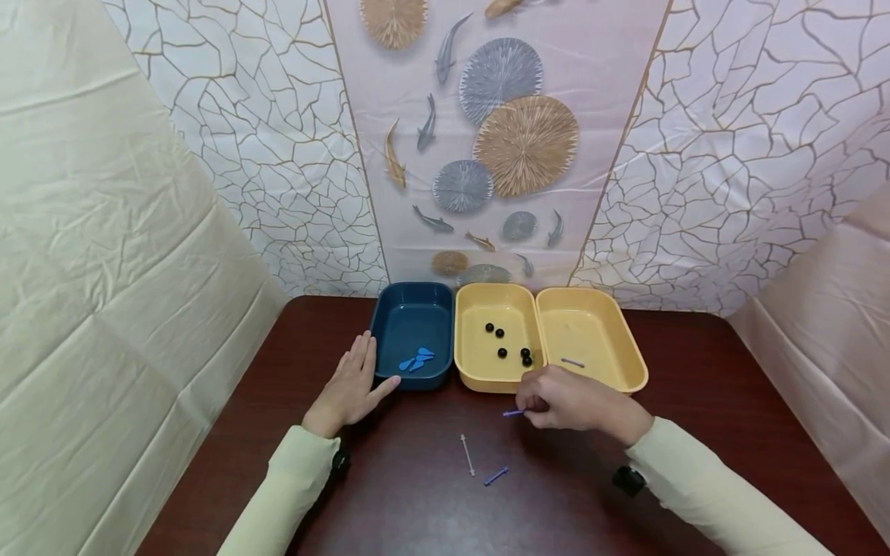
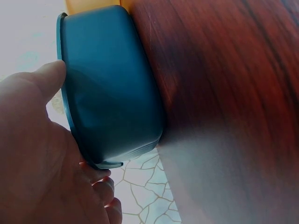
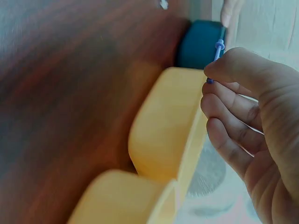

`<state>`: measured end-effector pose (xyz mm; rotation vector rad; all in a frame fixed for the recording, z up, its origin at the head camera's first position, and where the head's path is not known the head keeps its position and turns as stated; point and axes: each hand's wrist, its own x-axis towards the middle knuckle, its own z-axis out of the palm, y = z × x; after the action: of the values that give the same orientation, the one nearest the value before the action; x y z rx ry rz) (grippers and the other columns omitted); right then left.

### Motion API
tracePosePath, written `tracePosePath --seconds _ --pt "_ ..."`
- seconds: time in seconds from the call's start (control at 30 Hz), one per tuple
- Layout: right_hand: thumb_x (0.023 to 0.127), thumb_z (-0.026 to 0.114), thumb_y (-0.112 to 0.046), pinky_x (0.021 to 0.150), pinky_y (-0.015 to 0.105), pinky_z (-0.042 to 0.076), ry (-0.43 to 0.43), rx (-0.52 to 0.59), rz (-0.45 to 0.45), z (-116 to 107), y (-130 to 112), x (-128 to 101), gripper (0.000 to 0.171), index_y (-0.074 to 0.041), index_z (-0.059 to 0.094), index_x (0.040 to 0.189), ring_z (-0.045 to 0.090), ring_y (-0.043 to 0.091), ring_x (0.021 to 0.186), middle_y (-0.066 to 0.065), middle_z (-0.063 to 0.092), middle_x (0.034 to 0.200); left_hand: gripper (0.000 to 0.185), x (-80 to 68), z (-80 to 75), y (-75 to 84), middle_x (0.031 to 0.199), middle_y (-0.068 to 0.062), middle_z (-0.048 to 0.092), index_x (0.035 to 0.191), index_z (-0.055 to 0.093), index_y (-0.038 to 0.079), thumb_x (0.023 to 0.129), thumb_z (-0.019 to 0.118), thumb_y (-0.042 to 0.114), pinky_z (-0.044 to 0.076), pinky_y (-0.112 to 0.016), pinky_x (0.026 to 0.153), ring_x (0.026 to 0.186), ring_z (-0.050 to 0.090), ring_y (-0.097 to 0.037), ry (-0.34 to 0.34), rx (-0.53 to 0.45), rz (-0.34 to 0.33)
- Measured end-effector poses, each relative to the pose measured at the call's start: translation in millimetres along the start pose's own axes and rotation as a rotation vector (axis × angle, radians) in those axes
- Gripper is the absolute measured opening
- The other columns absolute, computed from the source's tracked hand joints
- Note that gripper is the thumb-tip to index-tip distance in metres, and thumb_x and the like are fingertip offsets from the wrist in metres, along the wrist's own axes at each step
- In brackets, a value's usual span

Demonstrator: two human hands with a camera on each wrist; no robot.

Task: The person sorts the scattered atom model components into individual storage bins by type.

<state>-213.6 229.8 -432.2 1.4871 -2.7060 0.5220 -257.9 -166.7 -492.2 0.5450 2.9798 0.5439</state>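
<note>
Beside the blue tray [image 1: 412, 328], left hand [image 1: 350, 386] rests flat (fingers straight); right hand [image 1: 565, 399] pinches a purple stick [image 1: 513, 413].

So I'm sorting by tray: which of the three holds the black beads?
The middle tray, yellow; the blue tray holds blue pieces, the right yellow tray one purple stick.

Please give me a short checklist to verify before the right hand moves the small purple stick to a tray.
1. Right hand pinches the purple stick: ok.
2. Left hand rests against the blue tray: ok.
3. Right yellow tray already holds one purple stick: ok.
4. Middle yellow tray holds only black balls: ok.
5. Table has no sticks left: not ok, the white stick and another purple one remain.
</note>
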Motion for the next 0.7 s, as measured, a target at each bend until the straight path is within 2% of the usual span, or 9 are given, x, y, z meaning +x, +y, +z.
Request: tracePosePath --seconds 0.33,0.5,0.7 --pt "0.085 0.08 0.0 0.065 0.022 0.057 0.089 -0.016 0.094 -37 20 -22 0.018 -0.017 0.076 0.085 0.064 0.004 0.075 -0.009 0.068 0.082 0.095 -0.4 -0.4 1.3 0.178 -0.021 0.001 0.167 0.007 -0.005 0.107 0.05 0.056 0.011 -0.06 0.134 0.166 0.002 -0.042 -0.005 -0.015 0.002" --pt "0.082 0.08 0.002 0.063 0.026 0.058 0.141 -0.041 0.138 -51 36 -36 0.015 -0.013 0.077 0.086 0.064 0.005 0.074 -0.009 0.068 0.082 0.096 -0.7 0.3 0.4 0.178 -0.022 0.001 0.167 0.006 -0.005 0.107 0.05 0.056 0.012 -0.06 0.134 0.166 0.002 -0.042 -0.006 -0.013 0.003" --pt "0.082 0.08 0.003 0.063 0.025 0.058 0.144 -0.083 0.257 -66 53 -54 0.017 -0.013 0.077 0.086 0.064 0.005 0.074 -0.008 0.069 0.083 0.095 0.1 0.9 -0.6 0.178 -0.022 0.002 0.167 0.007 -0.005 0.107 0.05 0.056 0.012 -0.06 0.134 0.166 0.002 -0.042 0.003 -0.013 0.01"
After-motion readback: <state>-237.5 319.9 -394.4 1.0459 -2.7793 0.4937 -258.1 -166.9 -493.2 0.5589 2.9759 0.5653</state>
